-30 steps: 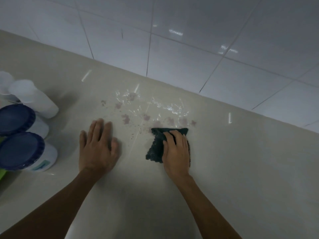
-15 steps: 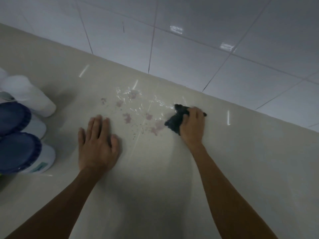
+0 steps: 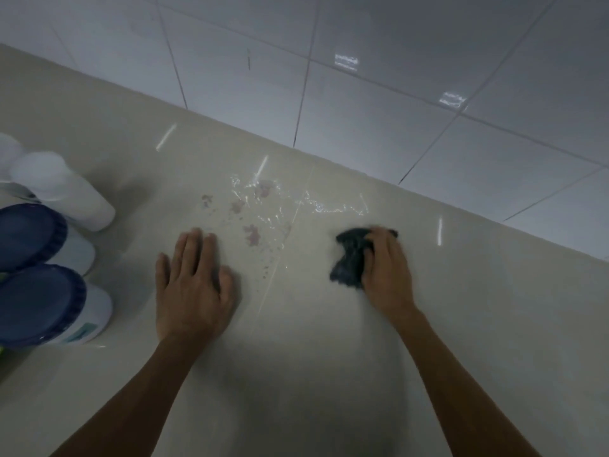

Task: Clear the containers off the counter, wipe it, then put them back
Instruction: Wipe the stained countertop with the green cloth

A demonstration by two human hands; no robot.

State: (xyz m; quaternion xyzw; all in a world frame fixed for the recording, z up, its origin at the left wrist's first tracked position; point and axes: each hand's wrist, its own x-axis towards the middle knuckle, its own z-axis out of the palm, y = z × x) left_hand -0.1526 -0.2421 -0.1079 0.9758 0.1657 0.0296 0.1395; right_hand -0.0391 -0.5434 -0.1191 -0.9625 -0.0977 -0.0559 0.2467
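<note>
My right hand (image 3: 387, 272) is closed on a bunched dark green cloth (image 3: 349, 258) and presses it onto the beige counter (image 3: 313, 357), right of the wet patch. Pinkish stains (image 3: 252, 234) and shiny wet streaks (image 3: 329, 207) lie on the counter between my hands and the wall. Flat on the counter, fingers together, rests my left hand (image 3: 192, 288), just left of the stains. Two white jars with dark blue lids (image 3: 39, 305) (image 3: 29, 235) stand at the far left, with a white bottle (image 3: 62, 189) behind them.
A grey tiled wall (image 3: 362, 94) rises along the back edge of the counter. A sliver of something green (image 3: 2, 349) shows at the left edge beside the near jar.
My right hand has dragged the cloth from the stains first toward the wall, then to the right and back toward me. Some stains on the right side are gone. My left hand stays put.
</note>
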